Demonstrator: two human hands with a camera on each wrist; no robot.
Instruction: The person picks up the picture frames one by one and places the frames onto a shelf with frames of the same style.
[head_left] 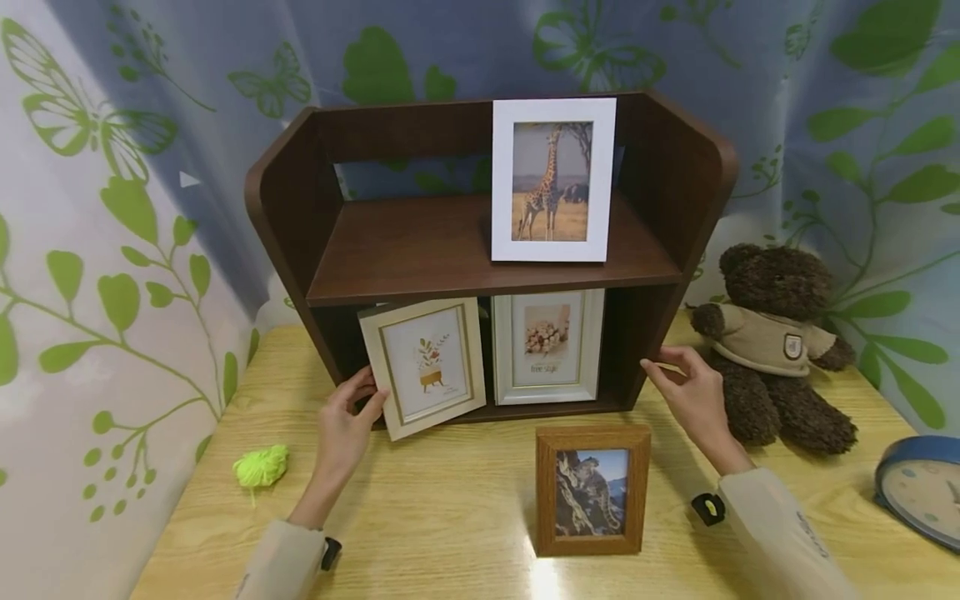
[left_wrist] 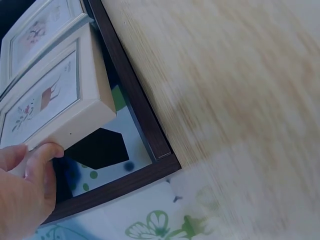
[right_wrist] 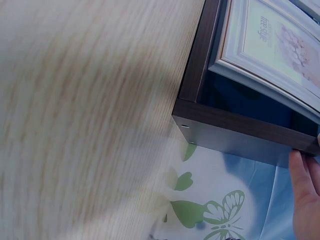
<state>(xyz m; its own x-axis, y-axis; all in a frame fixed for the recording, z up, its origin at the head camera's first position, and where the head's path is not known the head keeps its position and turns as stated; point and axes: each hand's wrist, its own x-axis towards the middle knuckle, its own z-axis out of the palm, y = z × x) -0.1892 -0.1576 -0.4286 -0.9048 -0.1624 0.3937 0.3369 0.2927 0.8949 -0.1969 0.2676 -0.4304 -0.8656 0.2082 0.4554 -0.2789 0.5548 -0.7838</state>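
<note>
At the lower left of the head view, a ball of bright green yarn [head_left: 260, 465] lies on the wooden surface [head_left: 435, 500]. Just right of it, the left hand [head_left: 347, 429] pinches the lower left corner of the cream frame [head_left: 382, 375], thumb on its front. That frame, left of centre, stands tilted at the opening of the lower left compartment of the dark brown shelf [head_left: 412, 242], its left side lower than its right; it shows a potted plant.

Mid-frame, the pale frame [head_left: 547, 393], lettered "free style", stands upright in the lower right compartment. Above it, on the upper board, stands the white frame [head_left: 553, 252] with a giraffe. Below, at the lower centre, the brown frame [head_left: 592, 544] stands on the surface before the shelf.

Right of centre, well apart from the other, the right hand [head_left: 693, 398] grips the shelf's right side panel at its front edge. Beyond it sits a brown bear [head_left: 776, 333] in a beige top; a blue-rimmed clock [head_left: 926, 487] is cut off at the lower right edge.
</note>
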